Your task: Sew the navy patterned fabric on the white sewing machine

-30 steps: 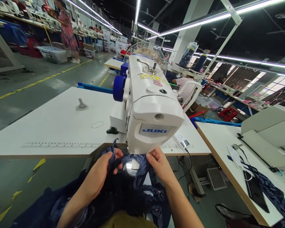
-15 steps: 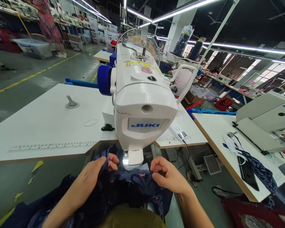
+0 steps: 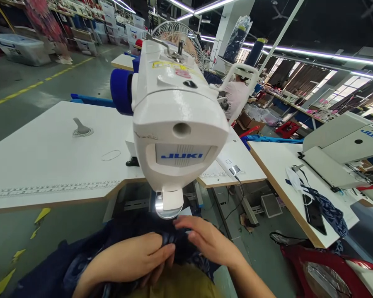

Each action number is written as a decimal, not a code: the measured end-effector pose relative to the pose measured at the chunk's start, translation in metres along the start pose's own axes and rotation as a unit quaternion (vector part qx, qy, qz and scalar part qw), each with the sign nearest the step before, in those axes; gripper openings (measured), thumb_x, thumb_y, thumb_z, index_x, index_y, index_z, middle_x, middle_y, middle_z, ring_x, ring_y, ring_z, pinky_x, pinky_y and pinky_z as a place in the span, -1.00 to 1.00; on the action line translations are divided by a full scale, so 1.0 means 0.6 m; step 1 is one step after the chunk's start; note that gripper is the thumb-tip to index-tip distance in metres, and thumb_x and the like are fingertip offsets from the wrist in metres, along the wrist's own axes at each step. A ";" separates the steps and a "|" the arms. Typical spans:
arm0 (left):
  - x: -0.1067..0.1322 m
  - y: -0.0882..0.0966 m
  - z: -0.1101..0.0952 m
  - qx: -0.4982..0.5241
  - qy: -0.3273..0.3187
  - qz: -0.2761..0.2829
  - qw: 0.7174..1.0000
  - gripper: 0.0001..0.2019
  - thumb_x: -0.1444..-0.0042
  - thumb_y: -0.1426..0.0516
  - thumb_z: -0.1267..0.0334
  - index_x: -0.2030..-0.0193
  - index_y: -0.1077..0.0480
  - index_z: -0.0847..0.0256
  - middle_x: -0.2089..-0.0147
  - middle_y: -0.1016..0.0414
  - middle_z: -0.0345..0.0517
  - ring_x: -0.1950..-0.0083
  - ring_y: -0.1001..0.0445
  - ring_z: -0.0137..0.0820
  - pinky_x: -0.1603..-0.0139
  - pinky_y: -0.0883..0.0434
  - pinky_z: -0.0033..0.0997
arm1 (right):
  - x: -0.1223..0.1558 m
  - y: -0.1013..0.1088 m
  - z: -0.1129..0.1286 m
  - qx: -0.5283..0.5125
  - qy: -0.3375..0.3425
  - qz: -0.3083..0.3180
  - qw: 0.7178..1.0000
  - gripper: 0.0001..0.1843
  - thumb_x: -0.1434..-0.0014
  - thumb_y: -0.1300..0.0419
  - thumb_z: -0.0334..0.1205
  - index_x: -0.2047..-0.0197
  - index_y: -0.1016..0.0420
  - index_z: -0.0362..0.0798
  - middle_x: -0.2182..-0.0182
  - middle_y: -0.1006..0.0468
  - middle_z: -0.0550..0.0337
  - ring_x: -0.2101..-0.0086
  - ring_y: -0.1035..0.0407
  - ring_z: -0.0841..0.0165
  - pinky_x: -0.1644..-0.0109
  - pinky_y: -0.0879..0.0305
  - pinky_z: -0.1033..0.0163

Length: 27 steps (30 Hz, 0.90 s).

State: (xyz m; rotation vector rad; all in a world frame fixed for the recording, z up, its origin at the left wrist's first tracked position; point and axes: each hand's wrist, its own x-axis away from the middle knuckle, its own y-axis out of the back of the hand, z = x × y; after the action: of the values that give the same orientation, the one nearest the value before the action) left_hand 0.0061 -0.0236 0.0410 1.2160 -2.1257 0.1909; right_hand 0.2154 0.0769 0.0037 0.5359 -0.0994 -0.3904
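Note:
Dark blue patterned fabric (image 3: pixel 124 229) lies bunched below the head of a white sewing machine (image 3: pixel 180 111), whose lit needle area (image 3: pixel 168 213) sits just above the cloth. My left hand (image 3: pixel 133 256) is closed on a fold of this fabric in front of the machine, thumb against curled fingers that are partly hidden. To its right, my right hand (image 3: pixel 209 242) rests at the fabric's edge with its fingers stretched out and apart, fingertips close to the needle area. The needle itself is not visible.
A white worktable (image 3: pixel 49 153) with a printed ruler spreads left. On the right, a second table (image 3: pixel 276 165) bears another sewing machine (image 3: pixel 345 153), a phone (image 3: pixel 313 215) and patterned cloth (image 3: pixel 329 211). A red-framed object (image 3: pixel 301 269) stands low right; a fan (image 3: pixel 180 37) stands behind.
My left hand has come down and rightward, nearer my body, with the fabric. The right hand has shifted left, its fingers opening from a pinch. The camera view has shifted slightly.

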 end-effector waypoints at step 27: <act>-0.031 0.066 0.023 0.055 -0.108 -0.447 0.886 -0.53 -0.15 -0.06 -0.20 -0.02 -0.34 0.10 -0.05 -0.55 -0.07 -0.15 -0.42 -0.09 -0.12 -0.30 -0.18 | -0.233 0.180 -0.073 0.140 -0.037 -0.215 0.966 -0.81 -0.27 -0.08 -0.34 0.25 -0.53 -0.11 0.26 -0.57 0.09 0.15 -0.44 0.21 0.04 -0.31 0.12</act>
State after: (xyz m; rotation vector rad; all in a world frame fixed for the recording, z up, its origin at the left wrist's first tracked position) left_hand -0.0263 0.0059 0.0269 2.2276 -1.5145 -0.2507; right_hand 0.1312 0.2373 0.0229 0.8252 -0.1106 -0.8282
